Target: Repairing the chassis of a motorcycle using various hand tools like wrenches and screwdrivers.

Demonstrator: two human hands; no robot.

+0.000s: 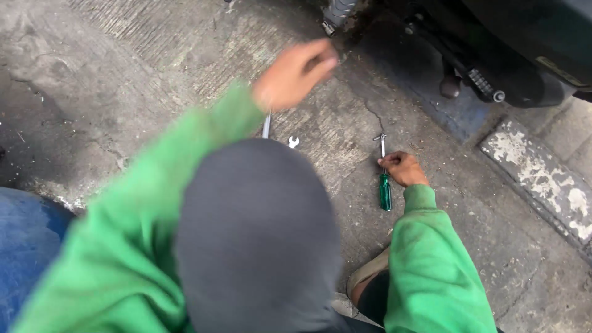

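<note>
- I look down on a cracked, stained concrete floor, with the dark underside of a vehicle at 1 o'clock and a painted, flaking kerb at 3 o'clock.
- My right hand rests on the floor just right of centre, its fingers curled down onto the shaft of a green-handled screwdriver; the handle lies free at 6 o'clock from the fingers, the metal tip at 12 o'clock from them.
- My left hand is raised toward 12 o'clock and blurred; I cannot tell whether its fingers are released or clenched, and I see nothing in them.
- A spanner lies on the floor at 6 o'clock from that hand, with a thin metal rod just beside it; the lower ends of both are hidden behind a grey rounded shape that fills the centre.
- Green sleeves cover both arms; a blue object is cut off at 8 o'clock.
</note>
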